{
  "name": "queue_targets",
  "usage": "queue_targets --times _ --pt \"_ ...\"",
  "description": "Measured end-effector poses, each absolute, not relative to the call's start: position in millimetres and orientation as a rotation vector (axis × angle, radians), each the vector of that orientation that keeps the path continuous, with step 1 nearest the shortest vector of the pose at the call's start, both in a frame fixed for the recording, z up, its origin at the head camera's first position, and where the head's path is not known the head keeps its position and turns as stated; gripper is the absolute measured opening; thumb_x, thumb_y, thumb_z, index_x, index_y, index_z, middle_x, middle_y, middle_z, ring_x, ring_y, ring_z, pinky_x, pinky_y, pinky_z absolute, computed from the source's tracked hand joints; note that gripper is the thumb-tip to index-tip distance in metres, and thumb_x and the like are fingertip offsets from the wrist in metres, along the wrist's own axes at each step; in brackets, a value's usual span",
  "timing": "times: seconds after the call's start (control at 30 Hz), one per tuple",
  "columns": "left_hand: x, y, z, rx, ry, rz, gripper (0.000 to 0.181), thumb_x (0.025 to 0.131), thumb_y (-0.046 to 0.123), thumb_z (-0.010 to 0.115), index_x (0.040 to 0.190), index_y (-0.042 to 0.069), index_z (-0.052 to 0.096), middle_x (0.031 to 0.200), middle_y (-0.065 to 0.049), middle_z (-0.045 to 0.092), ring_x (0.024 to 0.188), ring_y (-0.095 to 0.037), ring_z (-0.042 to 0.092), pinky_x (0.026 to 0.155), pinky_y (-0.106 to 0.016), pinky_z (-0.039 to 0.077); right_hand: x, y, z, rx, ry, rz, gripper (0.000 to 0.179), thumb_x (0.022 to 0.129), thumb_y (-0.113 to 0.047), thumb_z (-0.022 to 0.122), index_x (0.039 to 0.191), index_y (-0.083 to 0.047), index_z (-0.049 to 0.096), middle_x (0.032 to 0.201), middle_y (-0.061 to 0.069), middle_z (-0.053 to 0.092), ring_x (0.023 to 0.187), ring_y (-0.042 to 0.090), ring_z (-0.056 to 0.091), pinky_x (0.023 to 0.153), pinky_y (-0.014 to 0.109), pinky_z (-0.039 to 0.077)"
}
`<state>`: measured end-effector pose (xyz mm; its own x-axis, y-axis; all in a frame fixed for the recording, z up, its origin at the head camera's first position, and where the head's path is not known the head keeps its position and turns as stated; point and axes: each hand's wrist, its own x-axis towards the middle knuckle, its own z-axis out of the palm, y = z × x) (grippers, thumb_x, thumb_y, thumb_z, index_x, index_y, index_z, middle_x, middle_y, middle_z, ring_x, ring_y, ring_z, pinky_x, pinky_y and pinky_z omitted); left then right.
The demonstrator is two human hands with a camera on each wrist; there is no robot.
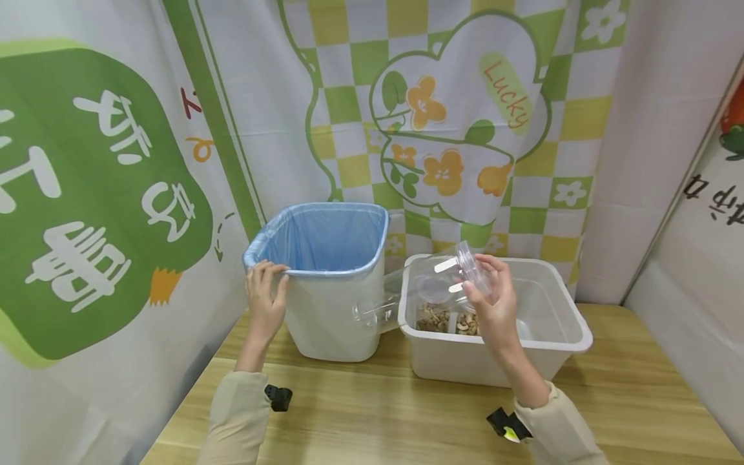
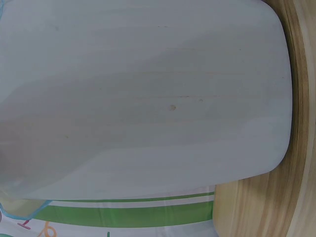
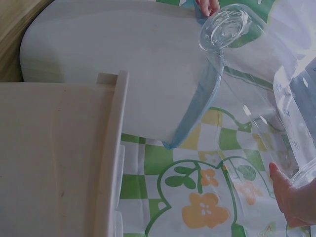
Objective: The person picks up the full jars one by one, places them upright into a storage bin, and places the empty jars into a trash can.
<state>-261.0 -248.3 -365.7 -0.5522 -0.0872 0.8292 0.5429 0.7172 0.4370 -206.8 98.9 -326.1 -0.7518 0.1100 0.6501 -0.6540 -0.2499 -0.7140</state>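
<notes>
My left hand (image 1: 266, 300) grips the near left rim of a white trash bin (image 1: 331, 316), its fingers hooked over the edge of a blue bin liner (image 1: 337, 236). To the right, my right hand (image 1: 496, 303) holds a clear plastic bottle-like container (image 1: 427, 281) by its wide end. The container lies tilted over the left part of a white tub (image 1: 552, 349), its narrow round end lower and in front of the bin's right side. In the right wrist view, that round end (image 3: 224, 29) shows rings. Inside the container I see no contents.
Nuts (image 1: 433, 320) are visible in the left part of the tub, partly seen through the clear plastic. Bin and tub stand side by side on a wooden table (image 1: 360, 413). Behind them hangs a printed curtain (image 1: 354, 97); another printed sheet (image 1: 116, 213) borders the left.
</notes>
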Motion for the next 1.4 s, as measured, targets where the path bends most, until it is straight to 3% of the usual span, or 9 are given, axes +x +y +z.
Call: queue_targets --times 0.13,0.27,0.53,0.77,0.9,1.0,1.07,1.27,1.4 --pt "-260.5 -248.6 -366.6 -0.355 -1.99 -0.854 0.012 0.084 0.001 0.051 0.094 -0.003 0.054 0.099 -0.021 0.045 0.113 -0.039 0.034 0.102 -0.053 0.01 -219.4 97.5 -322.8 0.678 -1.451 2.088 0.046 0.076 -0.011 0.06 0.116 0.001 0.04 0.11 0.019 0.046 0.099 0.026 0.053 0.082 0.032 0.048" --pt "-260.4 -249.2 -366.2 -0.357 -1.979 -0.853 0.012 0.083 0.0 0.051 0.094 -0.004 0.054 0.099 -0.022 0.045 0.112 -0.04 0.035 0.103 -0.052 0.009 -257.3 101.5 -333.7 0.765 -1.31 2.173 0.057 0.073 -0.02 0.067 0.119 0.0 0.039 0.113 0.02 0.045 0.103 0.032 0.051 0.085 0.037 0.046" --pt "-260.0 -249.5 -367.6 -0.347 -2.002 -0.87 0.013 0.084 0.002 0.051 0.095 -0.003 0.055 0.102 -0.022 0.045 0.114 -0.039 0.034 0.104 -0.051 0.007 -332.8 103.0 -352.7 0.67 -1.253 2.287 0.049 0.081 -0.006 0.059 0.125 -0.006 0.037 0.117 0.019 0.042 0.106 0.036 0.052 0.084 0.041 0.046" --pt "-260.5 -248.1 -366.7 -0.355 -2.003 -0.864 0.012 0.084 0.002 0.052 0.095 -0.002 0.055 0.102 -0.022 0.046 0.114 -0.038 0.034 0.104 -0.051 0.007 -268.1 66.1 -275.2 0.492 -1.488 2.18 0.048 0.083 -0.018 0.059 0.122 -0.002 0.036 0.109 0.015 0.042 0.097 0.024 0.055 0.086 0.034 0.046" --pt "-260.6 -247.7 -366.1 -0.352 -1.997 -0.87 0.012 0.084 0.002 0.051 0.095 -0.003 0.055 0.102 -0.021 0.046 0.114 -0.039 0.034 0.104 -0.051 0.007 -269.2 53.6 -265.3 0.396 -1.624 2.117 0.044 0.085 -0.011 0.054 0.123 -0.001 0.035 0.104 0.009 0.042 0.084 0.012 0.054 0.08 0.025 0.048" --pt "-260.4 -247.9 -365.6 -0.349 -1.995 -0.87 0.012 0.084 0.002 0.052 0.095 -0.002 0.055 0.102 -0.021 0.045 0.114 -0.038 0.034 0.104 -0.051 0.007 -273.2 45.3 -265.3 0.368 -1.697 2.076 0.046 0.084 -0.01 0.056 0.124 -0.001 0.035 0.107 0.013 0.043 0.081 0.013 0.051 0.074 0.023 0.046" --pt "-260.2 -247.8 -365.4 -0.349 -1.998 -0.868 0.012 0.084 0.002 0.052 0.095 -0.002 0.055 0.102 -0.021 0.045 0.114 -0.038 0.034 0.104 -0.05 0.007 -276.1 39.3 -267.3 0.348 -1.763 2.005 0.046 0.083 -0.014 0.059 0.123 -0.004 0.037 0.114 0.016 0.042 0.086 0.016 0.048 0.073 0.025 0.044" --pt "-260.0 -247.5 -365.6 -0.345 -2.009 -0.865 0.012 0.085 0.003 0.052 0.096 -0.002 0.055 0.102 -0.021 0.045 0.114 -0.037 0.034 0.104 -0.051 0.006 -284.5 19.3 -273.3 0.378 -1.91 1.769 0.051 0.079 -0.025 0.065 0.12 -0.007 0.042 0.128 0.014 0.036 0.119 0.023 0.035 0.098 0.035 0.031" --pt "-260.0 -248.0 -365.8 -0.342 -2.007 -0.863 0.013 0.084 0.003 0.052 0.096 -0.002 0.055 0.102 -0.021 0.045 0.114 -0.038 0.034 0.104 -0.051 0.007 -285.7 8.5 -275.0 0.399 -1.967 1.735 0.052 0.078 -0.029 0.066 0.119 -0.007 0.043 0.126 0.013 0.038 0.118 0.024 0.036 0.1 0.038 0.029"
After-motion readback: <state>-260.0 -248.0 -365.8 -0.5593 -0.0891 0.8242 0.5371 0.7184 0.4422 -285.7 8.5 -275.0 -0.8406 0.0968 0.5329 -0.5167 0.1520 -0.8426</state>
